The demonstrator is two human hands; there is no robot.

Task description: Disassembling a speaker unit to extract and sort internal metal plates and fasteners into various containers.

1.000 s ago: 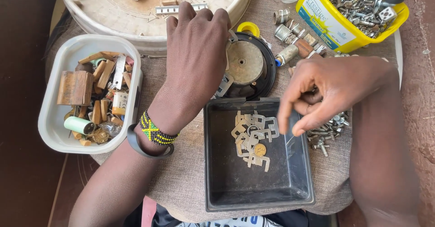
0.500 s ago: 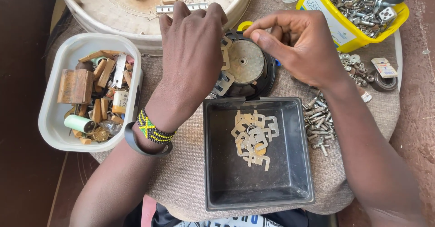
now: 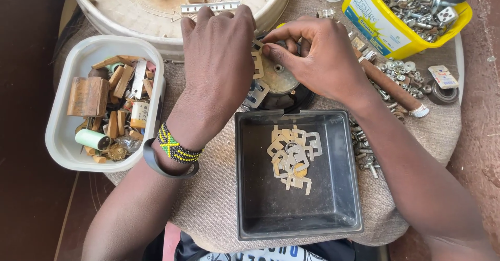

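The left hand lies flat, fingers together, over a round metal disc. The right hand pinches a small flat metal plate at the disc's left edge (just beyond the black tray).

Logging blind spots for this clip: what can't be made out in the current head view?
- Round black part: mostly covered by left hand and right hand.
- Left grip: fingertips hidden behind the hand's back.
- Yellow tub and round tray: cut off by the top edge.
- Loose screws: too small to tell apart.
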